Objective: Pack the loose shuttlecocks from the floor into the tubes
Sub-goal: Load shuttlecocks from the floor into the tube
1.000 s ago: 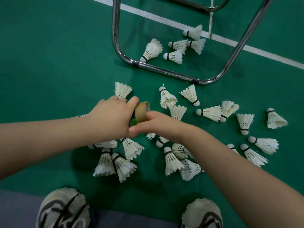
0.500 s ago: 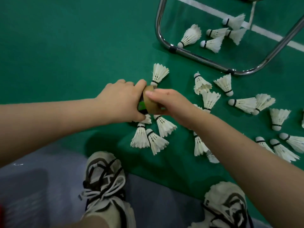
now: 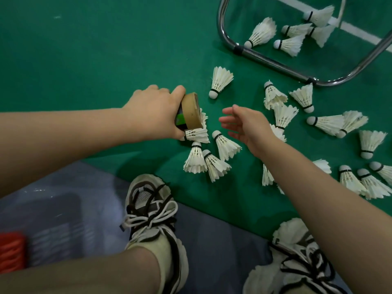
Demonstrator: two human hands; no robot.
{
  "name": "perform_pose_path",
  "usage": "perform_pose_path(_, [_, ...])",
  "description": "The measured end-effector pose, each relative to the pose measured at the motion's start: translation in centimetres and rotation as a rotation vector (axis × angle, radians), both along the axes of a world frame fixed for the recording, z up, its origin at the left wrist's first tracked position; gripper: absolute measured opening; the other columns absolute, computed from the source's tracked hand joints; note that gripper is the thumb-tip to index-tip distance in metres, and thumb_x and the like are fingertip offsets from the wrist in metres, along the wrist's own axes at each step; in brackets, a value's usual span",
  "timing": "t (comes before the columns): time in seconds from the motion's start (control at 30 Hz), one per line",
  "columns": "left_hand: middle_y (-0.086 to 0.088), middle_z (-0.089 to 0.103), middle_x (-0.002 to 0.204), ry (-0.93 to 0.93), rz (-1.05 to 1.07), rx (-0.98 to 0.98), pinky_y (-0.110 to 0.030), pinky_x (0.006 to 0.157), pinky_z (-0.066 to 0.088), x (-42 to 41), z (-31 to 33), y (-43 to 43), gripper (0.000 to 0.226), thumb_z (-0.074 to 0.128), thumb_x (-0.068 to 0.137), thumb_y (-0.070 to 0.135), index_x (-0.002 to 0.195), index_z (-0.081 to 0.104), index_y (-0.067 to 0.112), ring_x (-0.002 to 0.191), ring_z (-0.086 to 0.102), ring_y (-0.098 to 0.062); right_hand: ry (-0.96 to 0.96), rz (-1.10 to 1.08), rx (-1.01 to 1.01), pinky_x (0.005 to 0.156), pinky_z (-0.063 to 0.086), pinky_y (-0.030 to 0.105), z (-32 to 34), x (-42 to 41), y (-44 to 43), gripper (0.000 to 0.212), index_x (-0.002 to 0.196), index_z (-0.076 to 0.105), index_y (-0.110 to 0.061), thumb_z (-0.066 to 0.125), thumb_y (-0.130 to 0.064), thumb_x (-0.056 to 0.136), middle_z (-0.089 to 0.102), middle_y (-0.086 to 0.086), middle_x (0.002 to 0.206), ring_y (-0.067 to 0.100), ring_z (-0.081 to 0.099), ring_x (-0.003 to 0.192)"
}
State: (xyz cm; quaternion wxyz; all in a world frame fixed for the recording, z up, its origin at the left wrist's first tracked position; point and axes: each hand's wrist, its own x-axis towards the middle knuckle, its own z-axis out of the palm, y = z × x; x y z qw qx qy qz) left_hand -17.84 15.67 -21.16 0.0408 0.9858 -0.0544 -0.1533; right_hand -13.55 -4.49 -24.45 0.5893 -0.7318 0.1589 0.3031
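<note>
My left hand (image 3: 156, 112) grips a shuttlecock tube (image 3: 191, 112); its tan cap end faces right and a green and black label shows by my palm. The rest of the tube is hidden under my hand. My right hand (image 3: 246, 126) hovers just right of the cap with relaxed fingers, holding nothing. Several white feather shuttlecocks lie on the green floor: one (image 3: 220, 81) beyond the tube, a cluster (image 3: 209, 154) right below it, and more (image 3: 326, 124) spread to the right.
A chrome tube frame (image 3: 273, 64) stands on the floor at top right, with several shuttlecocks (image 3: 290, 42) inside it. My two shoes (image 3: 152, 211) rest on a grey mat at the bottom. A red object (image 3: 10, 251) sits at bottom left. A white court line (image 3: 360, 36) crosses the far right.
My right hand has let go of the tube's cap end and drawn back to the right, fingers opening. The view has shifted down and left, showing more of my shoes.
</note>
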Motion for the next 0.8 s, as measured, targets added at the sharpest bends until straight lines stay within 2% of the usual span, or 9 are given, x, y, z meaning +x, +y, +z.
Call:
perform_pose_path(0.1, [-0.01, 0.056, 0.096, 0.011, 0.021, 0.026, -0.036, 0.066, 0.037, -0.2, -0.1, 0.4, 0.065, 0.068, 0.068, 0.053, 0.111, 0.038, 0.015, 0.083, 0.041, -0.027, 0.017, -0.018, -0.099, 0.073, 0.049, 0.028, -1.7, -0.1, 0.0, 0.014, 0.099, 0.062, -0.016, 0.051, -0.021, 0.092, 0.066, 0.0, 0.087, 0.014, 0.062, 0.077])
perform_pose_path(0.2, [-0.009, 0.054, 0.091, 0.008, 0.036, 0.02, -0.036, 0.066, 0.037, -0.2, -0.2, 0.3, 0.065, 0.067, 0.068, 0.055, 0.111, 0.038, 0.015, 0.082, 0.04, -0.027, -0.027, -0.054, -0.191, 0.076, 0.049, 0.029, -3.0, 0.0, -1.1, 0.014, 0.101, 0.058, -0.019, 0.046, -0.017, 0.093, 0.063, -0.002, 0.088, 0.013, 0.06, 0.08])
perform_pose_path(0.3, [-0.006, 0.048, 0.084, 0.012, 0.048, 0.012, -0.036, 0.065, 0.037, -0.1, -0.3, 0.3, 0.065, 0.067, 0.068, 0.055, 0.111, 0.038, 0.015, 0.081, 0.041, -0.027, -0.041, -0.086, -0.263, 0.07, 0.047, 0.028, -3.7, 0.4, -2.4, 0.018, 0.101, 0.055, -0.019, 0.044, -0.011, 0.091, 0.06, -0.003, 0.086, 0.011, 0.058, 0.075])
perform_pose_path(0.37, [-0.005, 0.046, 0.083, 0.022, 0.058, 0.017, -0.036, 0.065, 0.038, 0.0, -0.4, 0.4, 0.064, 0.068, 0.069, 0.053, 0.111, 0.038, 0.016, 0.082, 0.041, -0.027, -0.054, -0.05, -0.335, 0.071, 0.047, 0.03, -4.3, 0.4, -3.3, 0.019, 0.1, 0.057, -0.02, 0.046, -0.009, 0.089, 0.061, -0.003, 0.084, 0.01, 0.058, 0.072])
perform_pose_path(0.53, [-0.006, 0.05, 0.085, 0.05, 0.067, 0.043, -0.036, 0.066, 0.039, -0.3, -0.7, 0.3, 0.061, 0.068, 0.069, 0.053, 0.108, 0.038, 0.016, 0.082, 0.042, -0.027, -0.11, -0.005, -0.605, 0.061, 0.042, 0.029, -5.3, -0.5, -6.2, 0.029, 0.105, 0.057, -0.023, 0.043, -0.009, 0.084, 0.062, 0.004, 0.086, 0.019, 0.055, 0.068])
perform_pose_path(0.63, [-0.006, 0.051, 0.085, 0.062, 0.058, 0.044, -0.036, 0.066, 0.04, -0.5, -0.8, -0.1, 0.063, 0.066, 0.068, 0.057, 0.107, 0.037, 0.017, 0.081, 0.042, -0.027, -0.155, 0.014, -0.702, 0.066, 0.038, 0.029, -5.8, -1.4, -8.7, 0.036, 0.117, 0.054, -0.018, 0.044, -0.007, 0.084, 0.062, 0.006, 0.097, 0.022, 0.053, 0.082])
perform_pose_path(0.7, [-0.006, 0.052, 0.087, 0.068, 0.042, 0.056, -0.035, 0.066, 0.041, -0.5, -0.9, -0.5, 0.064, 0.065, 0.068, 0.059, 0.107, 0.037, 0.017, 0.081, 0.041, -0.026, -0.18, 0.08, -0.745, 0.079, 0.041, 0.03, -6.2, -2.2, -10.2, 0.046, 0.13, 0.047, -0.018, 0.047, -0.007, 0.085, 0.06, 0.007, 0.115, 0.023, 0.053, 0.098])
perform_pose_path(0.8, [-0.004, 0.049, 0.084, 0.071, 0.016, 0.069, -0.035, 0.066, 0.041, -0.4, -1.0, -1.2, 0.064, 0.065, 0.068, 0.059, 0.109, 0.037, 0.018, 0.082, 0.041, -0.025, -0.264, 0.3, -0.882, 0.101, 0.039, 0.04, -6.8, -2.9, -11.8, 0.066, 0.142, 0.034, -0.022, 0.054, -0.011, 0.08, 0.047, 0.004, 0.139, 0.026, 0.045, 0.124])
